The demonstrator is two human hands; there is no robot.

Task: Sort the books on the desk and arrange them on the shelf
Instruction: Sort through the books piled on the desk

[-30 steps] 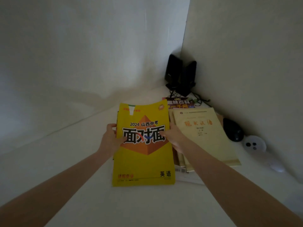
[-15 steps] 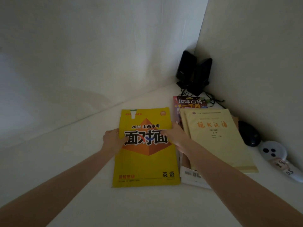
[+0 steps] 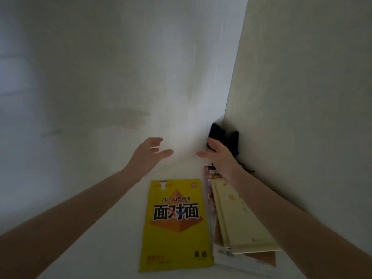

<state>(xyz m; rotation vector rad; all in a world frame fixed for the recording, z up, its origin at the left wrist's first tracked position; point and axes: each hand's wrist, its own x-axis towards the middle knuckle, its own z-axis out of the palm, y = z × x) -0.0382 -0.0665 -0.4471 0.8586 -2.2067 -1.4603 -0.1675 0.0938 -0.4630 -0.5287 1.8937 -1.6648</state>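
Note:
A yellow workbook (image 3: pixel 177 224) with black characters and an orange pyramid lies flat on the white desk (image 3: pixel 90 248). Right of it sits a stack topped by a pale cream book (image 3: pixel 239 222), with a dark colourful book (image 3: pixel 213 173) sticking out at the far end. My left hand (image 3: pixel 150 153) and my right hand (image 3: pixel 218 156) are both raised above the desk beyond the books, fingers spread, palms facing each other, holding nothing. My right forearm crosses over the cream book.
Two black speakers (image 3: pixel 223 135) with cables stand in the back corner, partly behind my right hand. White walls close in at the back and at the right. A brown cover (image 3: pixel 265 258) and white papers (image 3: pixel 227 256) poke out under the stack.
Both hands have let go of the yellow workbook, which now lies on the desk, and lifted forward and up with fingers spread. The camera has tilted upward toward the wall.

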